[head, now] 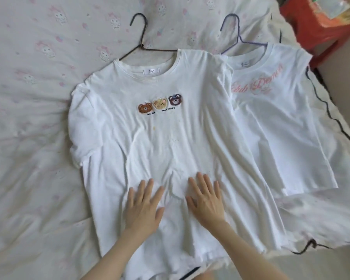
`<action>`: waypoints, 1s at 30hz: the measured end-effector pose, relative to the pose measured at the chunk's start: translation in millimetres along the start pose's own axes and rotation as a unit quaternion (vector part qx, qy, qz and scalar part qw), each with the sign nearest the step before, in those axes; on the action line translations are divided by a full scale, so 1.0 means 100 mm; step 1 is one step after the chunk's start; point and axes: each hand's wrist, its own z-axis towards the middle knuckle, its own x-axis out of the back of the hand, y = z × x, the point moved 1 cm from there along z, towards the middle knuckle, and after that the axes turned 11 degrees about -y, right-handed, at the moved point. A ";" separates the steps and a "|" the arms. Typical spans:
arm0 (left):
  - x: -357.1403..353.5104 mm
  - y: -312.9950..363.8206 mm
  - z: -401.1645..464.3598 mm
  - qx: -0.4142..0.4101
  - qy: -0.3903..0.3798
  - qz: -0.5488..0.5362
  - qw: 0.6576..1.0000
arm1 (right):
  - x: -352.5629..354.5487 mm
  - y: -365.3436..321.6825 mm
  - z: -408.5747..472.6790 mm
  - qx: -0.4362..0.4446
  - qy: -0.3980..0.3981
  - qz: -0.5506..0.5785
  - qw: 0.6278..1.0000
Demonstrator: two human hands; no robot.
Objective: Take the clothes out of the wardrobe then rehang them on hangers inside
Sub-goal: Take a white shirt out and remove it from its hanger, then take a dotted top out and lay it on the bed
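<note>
Both palms lie flat, fingers spread, gripping nothing: left hand (pixel 143 207) and right hand (pixel 205 201) smooth the bear T-shirt (pixel 160 138) on the bed (pixel 28 138), black hanger (pixel 141 45) already in its collar. Beside it, the pink-lettered shirt (pixel 271 110) wears a purple hanger (pixel 238 37). Next, lift by the hook and carry it to the wardrobe.

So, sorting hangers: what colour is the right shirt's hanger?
Purple hanger, seen in the head view.
</note>
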 end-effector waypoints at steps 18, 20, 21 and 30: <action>0.68 1.88 -1.12 -0.275 0.101 0.079 0.953 | 0.17 0.82 -3.03 -0.251 0.235 0.180 0.922; 0.65 2.34 -1.33 -0.319 0.096 0.092 0.938 | 0.04 1.03 -3.53 -0.306 0.255 0.186 0.898; 0.62 2.58 -1.42 -0.346 0.102 0.100 0.927 | -0.05 1.13 -3.78 -0.333 0.263 0.187 0.886; 0.11 4.72 -2.58 -0.553 0.099 0.155 0.813 | -0.91 1.81 -5.94 -0.508 0.354 0.249 0.745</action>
